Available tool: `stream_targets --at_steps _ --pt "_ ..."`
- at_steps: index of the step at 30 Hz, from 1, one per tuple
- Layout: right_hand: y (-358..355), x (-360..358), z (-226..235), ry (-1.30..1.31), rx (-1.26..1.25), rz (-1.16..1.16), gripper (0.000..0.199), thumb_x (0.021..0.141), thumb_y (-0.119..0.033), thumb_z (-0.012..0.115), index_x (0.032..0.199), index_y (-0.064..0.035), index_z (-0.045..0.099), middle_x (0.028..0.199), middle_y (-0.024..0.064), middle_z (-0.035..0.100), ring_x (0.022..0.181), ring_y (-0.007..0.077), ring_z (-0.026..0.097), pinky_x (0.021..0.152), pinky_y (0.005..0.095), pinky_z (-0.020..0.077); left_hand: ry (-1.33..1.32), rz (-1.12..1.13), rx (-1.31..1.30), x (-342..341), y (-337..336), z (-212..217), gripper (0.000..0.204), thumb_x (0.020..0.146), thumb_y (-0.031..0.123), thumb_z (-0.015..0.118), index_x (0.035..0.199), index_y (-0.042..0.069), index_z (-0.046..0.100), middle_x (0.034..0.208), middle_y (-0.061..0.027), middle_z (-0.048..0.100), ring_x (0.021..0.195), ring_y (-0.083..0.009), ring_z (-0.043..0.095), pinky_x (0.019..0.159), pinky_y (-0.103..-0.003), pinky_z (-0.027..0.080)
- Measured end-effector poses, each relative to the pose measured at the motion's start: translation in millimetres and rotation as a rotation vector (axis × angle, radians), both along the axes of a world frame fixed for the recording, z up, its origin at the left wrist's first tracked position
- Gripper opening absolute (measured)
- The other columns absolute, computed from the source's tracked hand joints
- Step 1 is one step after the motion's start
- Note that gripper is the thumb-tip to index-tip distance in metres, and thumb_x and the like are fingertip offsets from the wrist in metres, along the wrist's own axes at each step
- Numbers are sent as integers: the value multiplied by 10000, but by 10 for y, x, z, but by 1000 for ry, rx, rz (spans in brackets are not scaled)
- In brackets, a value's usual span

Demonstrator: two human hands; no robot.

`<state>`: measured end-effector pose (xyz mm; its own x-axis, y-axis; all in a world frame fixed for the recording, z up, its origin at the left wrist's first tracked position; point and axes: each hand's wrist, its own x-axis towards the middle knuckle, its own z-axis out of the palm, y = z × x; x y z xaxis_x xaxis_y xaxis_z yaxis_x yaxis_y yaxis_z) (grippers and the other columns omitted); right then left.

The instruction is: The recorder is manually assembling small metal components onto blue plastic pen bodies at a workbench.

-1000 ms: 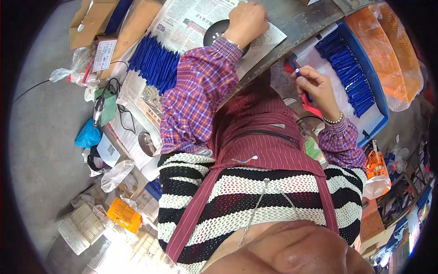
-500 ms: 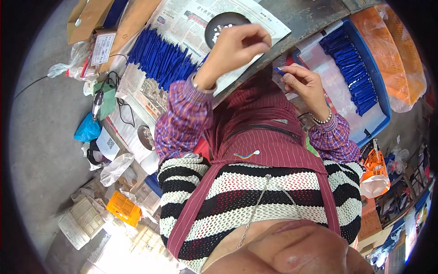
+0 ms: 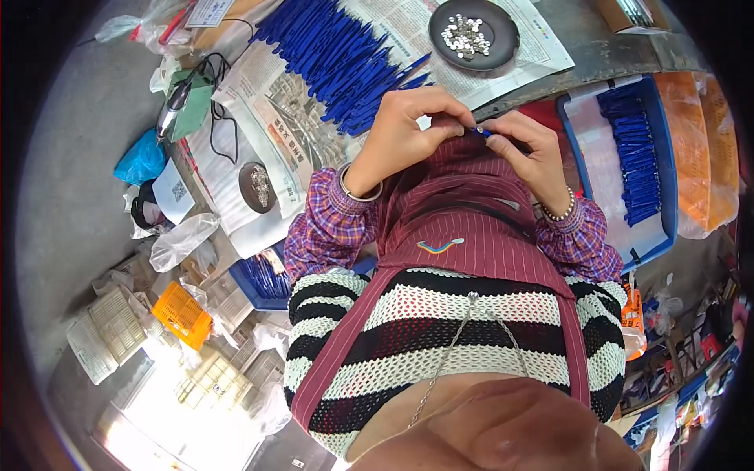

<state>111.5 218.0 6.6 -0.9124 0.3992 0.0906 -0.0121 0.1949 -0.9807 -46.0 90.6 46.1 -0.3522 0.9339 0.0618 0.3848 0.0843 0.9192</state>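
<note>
My two hands meet above the lap, over a dark red striped apron. My right hand [image 3: 528,145] is closed, pinching a thin blue strip [image 3: 484,133] between thumb and forefinger. Against the end of that strip, the thumb and forefinger of my left hand [image 3: 412,129] are pressed together; whatever they pinch is too small to make out. A pile of long blue strips [image 3: 326,59] lies on newspaper beyond my left hand. Farther off, a dark round dish [image 3: 503,64] holds small, round silvery pieces [image 3: 467,37].
At the right stands a blue-rimmed tray [image 3: 666,173] with a row of blue strips [image 3: 631,153]. A smaller dark dish [image 3: 253,188] and a corded hand tool [image 3: 174,106] lie at the left. The dark table edge [image 3: 534,90] runs just beyond my hands.
My left hand has come from beside the dark dish down to my right hand, and their fingertips now meet at the blue strip. The view has shifted, showing the whole dish.
</note>
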Motion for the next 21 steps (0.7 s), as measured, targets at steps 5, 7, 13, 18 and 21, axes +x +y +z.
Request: stream_targets --at_steps 5,7,13,18,21 --pt "-41 -16 -22 21 21 -1 145 758 -43 616 883 31 626 779 100 605 711 179 581 639 263 439 -27 26 24 -6 -46 -35 166 640 -55 627 781 27 651 694 -62 610 598 -132 570 568 -231 440" --pt "-51 -17 -28 12 17 1 146 758 -42 616 884 31 626 779 100 605 712 178 581 638 262 439 -39 39 34 -4 -57 -59 164 642 -54 626 785 25 651 697 -63 613 601 -129 573 572 -230 443" --pt "-60 -28 -26 -6 6 18 153 756 -40 620 890 32 627 777 102 605 710 174 580 635 259 437 -69 51 20 -6 -90 -56 159 650 -50 628 793 18 647 710 -63 620 616 -119 583 585 -225 452" --pt "-66 -42 -6 -16 15 17 156 755 -38 621 893 33 629 772 103 603 700 173 577 629 256 433 -84 59 16 -22 -100 -76 157 652 -44 633 797 16 645 708 -62 622 613 -113 579 586 -225 452" --pt "-63 -36 6 -23 4 20 154 754 -36 622 891 34 629 773 102 605 699 172 577 629 255 434 -91 23 -76 -55 -113 -61 163 684 -54 622 835 3 643 792 -53 631 727 -120 595 669 -235 462"
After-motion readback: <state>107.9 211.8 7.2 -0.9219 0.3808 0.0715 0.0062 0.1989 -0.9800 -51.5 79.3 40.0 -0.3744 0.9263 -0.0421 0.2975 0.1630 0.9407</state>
